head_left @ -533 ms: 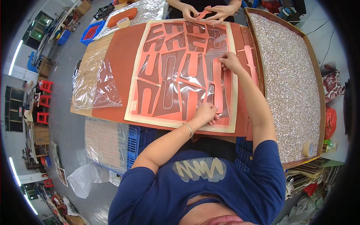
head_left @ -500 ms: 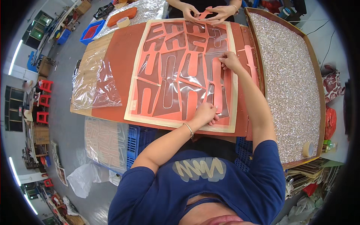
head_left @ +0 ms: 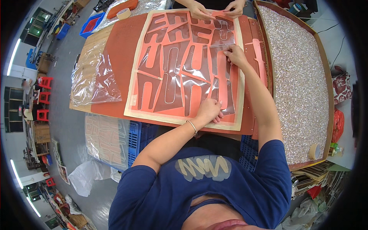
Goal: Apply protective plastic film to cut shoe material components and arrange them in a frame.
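A long coral strip (head_left: 222, 82) lies lengthwise along the right side of a framed coral panel (head_left: 163, 119). The panel has shaped cutouts under clear, shiny film. At the strip's far end, my right hand (head_left: 235, 56) pinches it between thumb and fingers. My left hand (head_left: 209, 112) is closed at the near end, fingertips against the strip's edge; part of its grip is hidden. Across the panel, another person's two hands (head_left: 200, 10) hold a small coral piece (head_left: 219, 13) at the far edge.
Another coral piece (head_left: 259, 61) lies right of the panel. A large tray of glittery flakes (head_left: 299, 84) with a tape roll (head_left: 314, 151) stands further right. Clear plastic film (head_left: 94, 86) covers the table's left part. Blue crates (head_left: 134, 142) stand below the near edge.
The strip has settled flatter onto the panel, with both my hands still at its ends. The other person's hands have brought their piece down to the panel's far edge. The view has shifted slightly.
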{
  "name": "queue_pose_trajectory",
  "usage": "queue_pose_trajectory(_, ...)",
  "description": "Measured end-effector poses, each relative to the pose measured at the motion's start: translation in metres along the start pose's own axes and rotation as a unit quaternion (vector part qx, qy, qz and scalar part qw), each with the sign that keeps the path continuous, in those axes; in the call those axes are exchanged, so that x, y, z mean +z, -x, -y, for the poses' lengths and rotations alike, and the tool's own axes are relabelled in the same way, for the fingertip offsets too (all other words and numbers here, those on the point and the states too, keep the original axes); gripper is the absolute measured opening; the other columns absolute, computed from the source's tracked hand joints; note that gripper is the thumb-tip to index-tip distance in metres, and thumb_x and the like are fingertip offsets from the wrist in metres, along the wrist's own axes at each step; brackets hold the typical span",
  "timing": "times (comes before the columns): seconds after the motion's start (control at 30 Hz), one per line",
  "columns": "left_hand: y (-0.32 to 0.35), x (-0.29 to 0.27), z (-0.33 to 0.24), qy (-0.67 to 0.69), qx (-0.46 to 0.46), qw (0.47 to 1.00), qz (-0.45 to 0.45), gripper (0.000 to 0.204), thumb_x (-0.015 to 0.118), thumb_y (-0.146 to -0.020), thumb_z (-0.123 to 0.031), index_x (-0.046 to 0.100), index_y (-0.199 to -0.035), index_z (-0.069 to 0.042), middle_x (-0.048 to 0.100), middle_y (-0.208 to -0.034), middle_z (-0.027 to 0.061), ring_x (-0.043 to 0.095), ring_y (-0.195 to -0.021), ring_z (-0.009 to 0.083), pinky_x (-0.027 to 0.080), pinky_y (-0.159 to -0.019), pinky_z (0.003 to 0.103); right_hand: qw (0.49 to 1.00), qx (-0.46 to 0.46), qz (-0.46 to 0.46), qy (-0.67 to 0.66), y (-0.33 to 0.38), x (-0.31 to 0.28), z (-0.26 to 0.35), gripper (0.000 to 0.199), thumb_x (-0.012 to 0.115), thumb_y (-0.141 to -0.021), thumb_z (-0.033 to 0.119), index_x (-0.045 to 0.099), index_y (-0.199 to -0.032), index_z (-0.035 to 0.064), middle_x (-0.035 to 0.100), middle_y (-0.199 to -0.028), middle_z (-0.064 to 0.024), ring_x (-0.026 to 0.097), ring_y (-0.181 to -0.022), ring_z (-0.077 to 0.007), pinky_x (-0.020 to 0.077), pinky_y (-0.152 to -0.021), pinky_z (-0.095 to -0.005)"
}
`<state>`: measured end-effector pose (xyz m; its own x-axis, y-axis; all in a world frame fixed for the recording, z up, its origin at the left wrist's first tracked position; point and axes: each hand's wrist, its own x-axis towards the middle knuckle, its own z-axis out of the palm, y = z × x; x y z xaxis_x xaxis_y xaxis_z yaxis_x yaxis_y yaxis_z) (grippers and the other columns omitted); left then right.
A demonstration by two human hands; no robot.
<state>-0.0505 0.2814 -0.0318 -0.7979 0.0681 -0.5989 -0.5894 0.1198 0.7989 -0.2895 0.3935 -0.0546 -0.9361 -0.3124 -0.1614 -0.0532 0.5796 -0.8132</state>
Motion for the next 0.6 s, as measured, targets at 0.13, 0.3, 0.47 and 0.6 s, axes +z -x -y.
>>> queue_pose_trajectory(0.13,-0.002,-0.001,-0.002,-0.008,-0.009,1.000,0.003,0.039,0.046,-0.099,-0.022,0.062,-0.091,0.013,0.067,-0.068,0.0188,0.062,-0.046,0.0203,0.050,-0.039,0.029,1.000,-0.014,-0.014,0.021,-0.001,0.003,0.000,0.013,0.064,-0.086,0.010,0.067,-0.093,-0.0007,0.063,-0.067,-0.0084,0.060,-0.053,-0.0143,0.0487,-0.045,-0.0304)
queue_pose_trajectory(0.3,-0.003,-0.001,-0.003,-0.014,-0.014,1.000,0.012,0.038,0.046,-0.099,-0.021,0.062,-0.091,0.013,0.067,-0.068,0.0191,0.063,-0.046,0.0211,0.050,-0.039,0.030,0.996,-0.037,-0.038,0.078,-0.003,0.007,-0.005,0.014,0.064,-0.084,0.012,0.071,-0.092,0.0023,0.069,-0.077,-0.0152,0.067,-0.067,-0.0252,0.0520,-0.063,-0.0384)
queue_pose_trajectory(0.47,-0.005,-0.002,-0.002,-0.020,-0.018,1.000,0.009,0.037,0.045,-0.099,-0.020,0.061,-0.092,0.013,0.066,-0.066,0.0197,0.063,-0.046,0.0213,0.050,-0.039,0.030,0.986,-0.082,-0.070,0.131,-0.005,0.010,-0.010,0.015,0.064,-0.081,0.013,0.072,-0.091,0.0054,0.070,-0.087,-0.0178,0.067,-0.086,-0.0340,0.0511,-0.077,-0.0417)
queue_pose_trajectory(0.6,-0.005,-0.002,-0.002,-0.005,-0.016,1.000,0.011,0.036,0.046,-0.098,-0.019,0.059,-0.091,0.013,0.066,-0.066,0.0201,0.063,-0.046,0.0216,0.050,-0.038,0.030,0.981,-0.085,-0.080,0.155,-0.005,0.013,-0.010,0.018,0.069,-0.082,0.017,0.070,-0.092,0.0020,0.069,-0.086,-0.0188,0.068,-0.082,-0.0320,0.0505,-0.075,-0.0403)
